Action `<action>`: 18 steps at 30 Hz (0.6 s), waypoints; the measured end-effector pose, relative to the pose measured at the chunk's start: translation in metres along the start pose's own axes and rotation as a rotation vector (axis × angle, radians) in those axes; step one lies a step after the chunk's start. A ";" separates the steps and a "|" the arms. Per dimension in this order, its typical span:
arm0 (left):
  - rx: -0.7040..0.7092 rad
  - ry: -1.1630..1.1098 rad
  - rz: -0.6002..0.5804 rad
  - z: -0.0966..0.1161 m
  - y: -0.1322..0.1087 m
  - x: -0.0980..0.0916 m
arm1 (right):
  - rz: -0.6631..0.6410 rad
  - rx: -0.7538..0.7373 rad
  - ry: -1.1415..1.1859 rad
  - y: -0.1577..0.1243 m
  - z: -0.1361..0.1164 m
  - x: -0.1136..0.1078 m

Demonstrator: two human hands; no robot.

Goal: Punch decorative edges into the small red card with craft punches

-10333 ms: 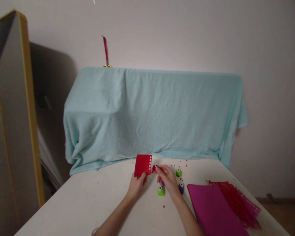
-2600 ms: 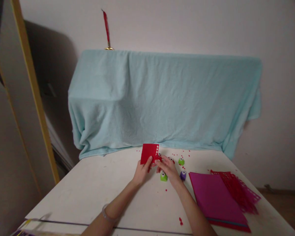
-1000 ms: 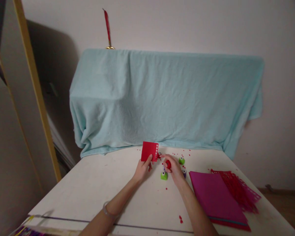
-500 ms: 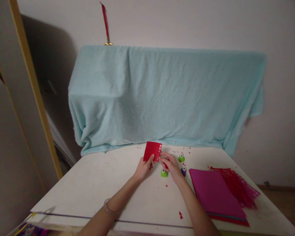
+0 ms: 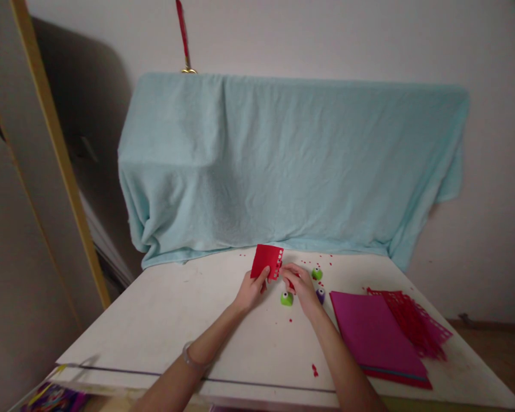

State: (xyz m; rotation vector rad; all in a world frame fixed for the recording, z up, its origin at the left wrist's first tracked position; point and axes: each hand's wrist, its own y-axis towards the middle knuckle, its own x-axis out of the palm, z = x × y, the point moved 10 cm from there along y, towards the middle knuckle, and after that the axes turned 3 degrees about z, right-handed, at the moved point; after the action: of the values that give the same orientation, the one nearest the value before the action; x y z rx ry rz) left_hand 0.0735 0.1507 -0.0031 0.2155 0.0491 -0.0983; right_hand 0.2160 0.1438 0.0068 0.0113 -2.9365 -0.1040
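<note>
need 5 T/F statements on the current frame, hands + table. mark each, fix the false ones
1. The left hand holds red paper with a row of holes along one edge. True.
2. The right hand lies flat on the table. False: it is curled round something red, mostly hidden, near the punched edge.
3. The bracelet is on the right arm. False: it is on the left arm.
4. A green one-eyed object is on the table between the forearms. True.
5. The top sheet of the stack at right is yellow. False: it is magenta.
</note>
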 end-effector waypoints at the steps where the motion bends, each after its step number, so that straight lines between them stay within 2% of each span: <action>1: 0.003 0.001 -0.003 0.000 0.000 0.000 | 0.001 -0.004 0.001 0.000 0.000 0.000; 7: -0.027 -0.003 0.005 -0.007 0.002 0.000 | 0.024 -0.024 0.052 0.002 -0.001 -0.005; 12: -0.014 -0.014 -0.034 -0.010 0.002 0.004 | -0.038 0.041 0.132 0.003 0.008 0.004; 18: 0.002 -0.036 -0.052 -0.010 0.001 0.007 | -0.054 0.016 0.119 0.001 0.004 0.005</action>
State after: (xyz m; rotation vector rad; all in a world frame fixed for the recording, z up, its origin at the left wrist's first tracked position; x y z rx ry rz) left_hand 0.0804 0.1536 -0.0131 0.2144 0.0183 -0.1540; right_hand 0.2102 0.1448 0.0037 0.0956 -2.8186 -0.0842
